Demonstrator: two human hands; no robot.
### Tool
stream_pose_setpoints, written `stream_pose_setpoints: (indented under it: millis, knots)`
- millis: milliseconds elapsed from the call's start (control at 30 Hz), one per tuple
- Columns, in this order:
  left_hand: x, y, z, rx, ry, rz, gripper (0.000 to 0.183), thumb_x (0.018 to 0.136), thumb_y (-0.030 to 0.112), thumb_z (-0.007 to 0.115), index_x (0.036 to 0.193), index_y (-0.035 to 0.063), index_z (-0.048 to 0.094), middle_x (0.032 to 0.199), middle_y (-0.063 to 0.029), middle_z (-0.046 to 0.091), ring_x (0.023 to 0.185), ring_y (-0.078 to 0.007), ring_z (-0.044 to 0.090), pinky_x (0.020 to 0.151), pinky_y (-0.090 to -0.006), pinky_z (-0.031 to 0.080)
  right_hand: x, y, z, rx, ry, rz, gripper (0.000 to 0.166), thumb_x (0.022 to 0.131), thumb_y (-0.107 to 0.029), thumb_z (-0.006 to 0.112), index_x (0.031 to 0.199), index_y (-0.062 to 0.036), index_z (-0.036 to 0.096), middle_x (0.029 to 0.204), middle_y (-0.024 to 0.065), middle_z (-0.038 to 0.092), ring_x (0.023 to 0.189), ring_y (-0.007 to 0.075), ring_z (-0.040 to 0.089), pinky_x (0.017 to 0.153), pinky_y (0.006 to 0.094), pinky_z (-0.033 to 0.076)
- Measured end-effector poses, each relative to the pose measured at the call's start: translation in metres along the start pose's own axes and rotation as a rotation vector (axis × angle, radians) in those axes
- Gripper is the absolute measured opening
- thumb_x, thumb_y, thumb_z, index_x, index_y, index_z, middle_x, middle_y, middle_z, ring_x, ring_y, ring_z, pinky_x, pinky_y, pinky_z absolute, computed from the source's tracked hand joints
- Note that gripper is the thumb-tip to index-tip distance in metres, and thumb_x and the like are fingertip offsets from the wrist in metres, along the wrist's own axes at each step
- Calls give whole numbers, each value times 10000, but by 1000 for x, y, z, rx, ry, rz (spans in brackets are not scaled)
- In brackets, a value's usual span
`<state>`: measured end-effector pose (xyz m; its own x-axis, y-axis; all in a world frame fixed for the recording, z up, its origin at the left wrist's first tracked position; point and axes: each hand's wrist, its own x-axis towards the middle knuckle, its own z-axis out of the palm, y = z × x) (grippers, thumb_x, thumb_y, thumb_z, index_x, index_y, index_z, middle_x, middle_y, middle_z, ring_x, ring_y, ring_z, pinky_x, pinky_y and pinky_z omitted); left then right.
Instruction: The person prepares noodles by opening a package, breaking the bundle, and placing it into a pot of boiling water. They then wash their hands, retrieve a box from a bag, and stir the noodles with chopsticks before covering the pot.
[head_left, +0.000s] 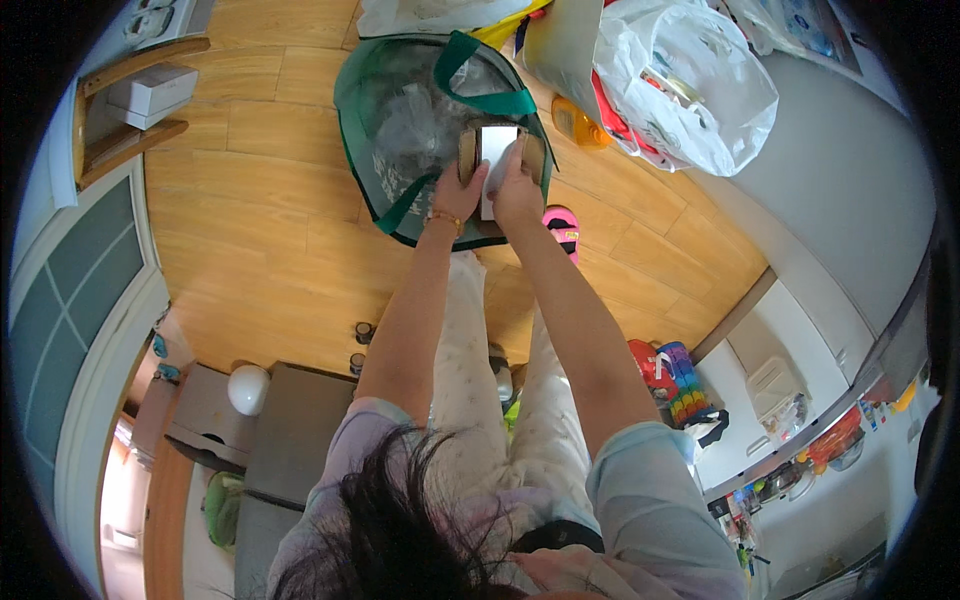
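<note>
A large green tote bag (360, 150) stands before me on the floor, its top gaping. Crumpled clear plastic (409, 124) fills much of its left side. At its right side, my hands grip a narrow white box (499, 139) that sits between brown cardboard pieces (468, 146). My left hand (457, 193) has its thumb on the box's left edge, and its fingers are partly hidden. From the right, my right hand (519, 196) holds the box with a finger stretched along its top. One green strap (487, 99) arches over the far side of the bag.
Behind the bag, to the right, are a full white plastic bag (720, 127) and an orange bottle (577, 124). A pink sandal (562, 229) shows by my right wrist. Grey cabinet (300, 427) and a white balloon-like ball (248, 390) are at lower left; a white box (154, 90) sits on a shelf.
</note>
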<state>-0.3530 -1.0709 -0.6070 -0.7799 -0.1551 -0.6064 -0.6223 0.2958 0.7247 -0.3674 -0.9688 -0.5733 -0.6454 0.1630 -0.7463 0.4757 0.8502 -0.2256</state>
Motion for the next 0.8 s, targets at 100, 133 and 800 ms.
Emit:
stream_pose_setpoints:
  millis: [100, 133, 800]
  knots:
    - [7, -14, 2, 139, -97, -98, 530, 865, 456, 388, 972, -34, 559, 923, -263, 572, 886, -407, 534, 749, -408, 430, -6, 3, -1, -14, 6, -187, 752, 781, -56, 442, 1364, -158, -22, 1015, 252, 501, 809, 386, 574, 685, 424, 480]
    - [8, -20, 1, 118, -130, -75, 519, 870, 448, 385, 1005, -25, 550, 941, -256, 573, 897, -396, 536, 756, -395, 427, -4, 0, 1, -74, -25, -126, 727, 799, -62, 410, 1368, -187, -26, 989, 255, 502, 791, 377, 577, 667, 420, 485]
    - [13, -36, -1, 185, -259, 35, 368, 864, 308, 456, 1007, -22, 534, 867, -260, 572, 810, -408, 538, 667, -401, 444, 27, 19, 28, -57, -126, -136, 753, 775, -56, 507, 1353, -180, 41, 1210, 213, 368, 847, 329, 563, 724, 390, 461]
